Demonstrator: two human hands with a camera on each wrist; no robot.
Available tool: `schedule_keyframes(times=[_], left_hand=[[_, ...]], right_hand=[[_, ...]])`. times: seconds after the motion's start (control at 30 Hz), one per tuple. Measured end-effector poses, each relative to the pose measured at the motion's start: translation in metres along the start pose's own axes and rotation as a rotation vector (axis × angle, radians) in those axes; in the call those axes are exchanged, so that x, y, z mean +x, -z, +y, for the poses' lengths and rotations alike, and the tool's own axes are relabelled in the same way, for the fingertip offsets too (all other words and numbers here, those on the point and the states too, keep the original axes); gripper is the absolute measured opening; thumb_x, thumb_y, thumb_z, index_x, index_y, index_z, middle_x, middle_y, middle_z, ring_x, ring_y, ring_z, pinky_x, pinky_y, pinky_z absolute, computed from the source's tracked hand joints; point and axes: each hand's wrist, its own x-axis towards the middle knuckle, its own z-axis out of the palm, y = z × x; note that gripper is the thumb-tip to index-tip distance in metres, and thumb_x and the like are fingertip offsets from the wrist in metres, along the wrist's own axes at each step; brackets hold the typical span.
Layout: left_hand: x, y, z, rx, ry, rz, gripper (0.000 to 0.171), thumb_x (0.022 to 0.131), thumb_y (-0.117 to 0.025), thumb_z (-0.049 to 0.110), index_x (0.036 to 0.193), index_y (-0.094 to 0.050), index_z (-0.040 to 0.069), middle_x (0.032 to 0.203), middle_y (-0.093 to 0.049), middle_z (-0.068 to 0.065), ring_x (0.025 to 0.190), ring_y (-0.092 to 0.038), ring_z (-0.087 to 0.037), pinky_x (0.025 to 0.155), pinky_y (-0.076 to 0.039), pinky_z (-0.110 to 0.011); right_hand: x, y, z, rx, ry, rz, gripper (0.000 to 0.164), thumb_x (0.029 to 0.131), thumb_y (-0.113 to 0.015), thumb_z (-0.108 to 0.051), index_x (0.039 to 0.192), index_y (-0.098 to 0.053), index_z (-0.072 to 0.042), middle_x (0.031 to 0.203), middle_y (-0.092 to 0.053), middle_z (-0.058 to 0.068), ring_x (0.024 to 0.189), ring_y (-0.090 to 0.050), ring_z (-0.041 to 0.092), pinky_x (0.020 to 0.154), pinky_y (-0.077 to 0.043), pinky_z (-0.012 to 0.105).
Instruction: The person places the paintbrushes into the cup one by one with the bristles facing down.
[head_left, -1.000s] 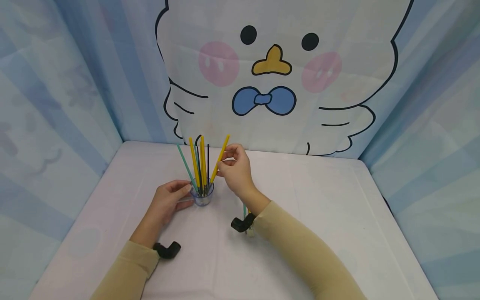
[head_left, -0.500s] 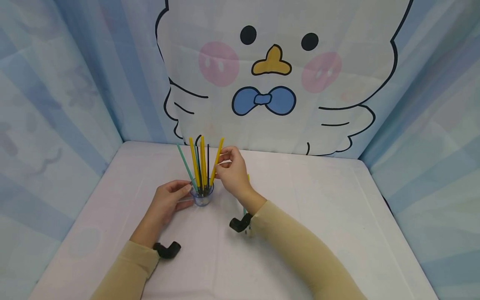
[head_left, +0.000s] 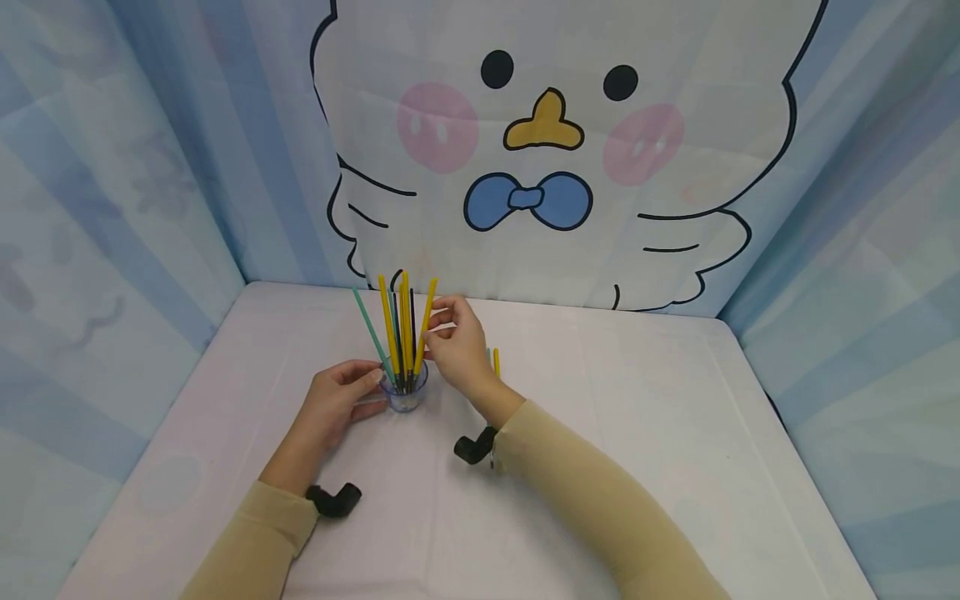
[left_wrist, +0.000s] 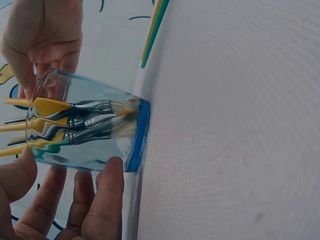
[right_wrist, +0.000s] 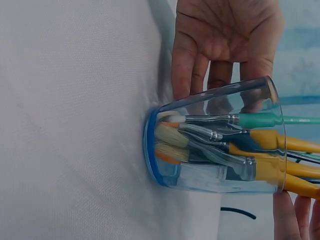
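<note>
A clear plastic cup [head_left: 406, 403] with a blue base [left_wrist: 140, 135] stands upright on the table, holding several paintbrushes bristle-down. My left hand [head_left: 337, 400] grips the cup from the left, thumb near the rim and fingers along its side. On the other side my right hand [head_left: 462, 348] pinches the handle of a yellow paintbrush [head_left: 426, 321], which leans in the cup's right side. Yellow, dark and green handles [head_left: 370, 325] fan out above the rim. In the right wrist view, pale and orange bristles [right_wrist: 171, 135] show through the wall near the bottom.
More brushes, with yellow [head_left: 497, 362] and green handles, lie on the white table [head_left: 637, 433], partly hidden under my right forearm. A black wrist mount [head_left: 335, 501] sits on each wrist. Behind the table hangs a curtain [head_left: 555, 258] with a cartoon print.
My right hand has shifted left and slightly toward me, tipping the yellow paintbrush from a rightward lean to nearly upright among the others. The left hand and cup have stayed put.
</note>
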Motion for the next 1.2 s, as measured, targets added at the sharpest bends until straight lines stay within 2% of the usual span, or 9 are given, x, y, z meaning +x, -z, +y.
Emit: schedule_keyframes(times=[0.27,0.33,0.5,0.57,0.83,1.03,1.2], left_hand=[[0.001,-0.001,-0.001,0.01,-0.01,-0.003,0.044,0.107,-0.069,0.026,0.145,-0.063,0.004,0.144,-0.061,-0.019,0.117,-0.066,-0.021,0.095,-0.068,-0.034],[0.001,-0.001,-0.001,0.003,-0.011,-0.004,0.044,0.108,-0.069,0.026,0.144,-0.063,0.003,0.143,-0.061,-0.018,0.115,-0.067,-0.02,0.094,-0.069,-0.034],[-0.001,0.0,-0.001,-0.011,-0.018,-0.013,0.043,0.108,-0.068,0.023,0.143,-0.062,0.0,0.139,-0.062,-0.017,0.11,-0.067,-0.017,0.093,-0.069,-0.034],[-0.001,0.0,-0.001,-0.013,-0.023,-0.018,0.043,0.108,-0.068,0.023,0.143,-0.062,0.0,0.137,-0.063,-0.016,0.109,-0.067,-0.016,0.093,-0.069,-0.034],[0.001,0.001,-0.003,-0.033,-0.047,-0.02,0.043,0.107,-0.068,0.018,0.143,-0.061,-0.004,0.122,-0.064,-0.007,0.104,-0.067,-0.012,0.092,-0.07,-0.034],[0.001,0.001,-0.002,-0.035,-0.058,-0.027,0.043,0.107,-0.068,0.018,0.143,-0.06,-0.005,0.12,-0.064,-0.005,0.104,-0.066,-0.012,0.092,-0.069,-0.034],[0.0,0.001,-0.001,-0.029,-0.052,-0.026,0.043,0.107,-0.069,0.018,0.143,-0.061,-0.004,0.124,-0.064,-0.007,0.105,-0.067,-0.013,0.093,-0.069,-0.035]], right_hand=[[0.002,-0.003,0.004,0.005,-0.009,-0.005,0.038,0.1,-0.063,0.01,0.131,-0.059,-0.01,0.106,-0.062,0.01,0.085,-0.065,0.018,0.076,-0.071,0.035],[0.001,-0.003,0.005,0.0,-0.015,-0.007,0.036,0.101,-0.06,0.011,0.13,-0.06,-0.01,0.106,-0.063,0.01,0.088,-0.068,0.023,0.077,-0.071,0.033],[-0.001,-0.002,0.008,-0.002,-0.039,-0.006,0.035,0.102,-0.056,0.013,0.13,-0.06,-0.006,0.106,-0.064,0.012,0.104,-0.071,0.046,0.077,-0.071,0.031],[-0.002,-0.001,0.009,0.005,-0.05,-0.001,0.036,0.1,-0.055,0.015,0.13,-0.06,-0.005,0.106,-0.065,0.013,0.106,-0.071,0.049,0.076,-0.071,0.031],[-0.005,0.009,0.016,0.004,-0.093,0.025,0.037,0.099,-0.056,0.014,0.129,-0.062,-0.007,0.105,-0.066,0.013,0.096,-0.073,0.034,0.076,-0.072,0.035],[-0.008,0.019,0.022,0.023,-0.134,0.019,0.038,0.099,-0.056,0.012,0.134,-0.059,-0.003,0.105,-0.064,0.012,0.1,-0.074,0.039,0.077,-0.072,0.036],[-0.011,0.029,0.026,0.028,-0.162,0.012,0.037,0.1,-0.058,0.011,0.132,-0.059,-0.006,0.109,-0.064,0.014,0.104,-0.073,0.041,0.081,-0.072,0.04]])
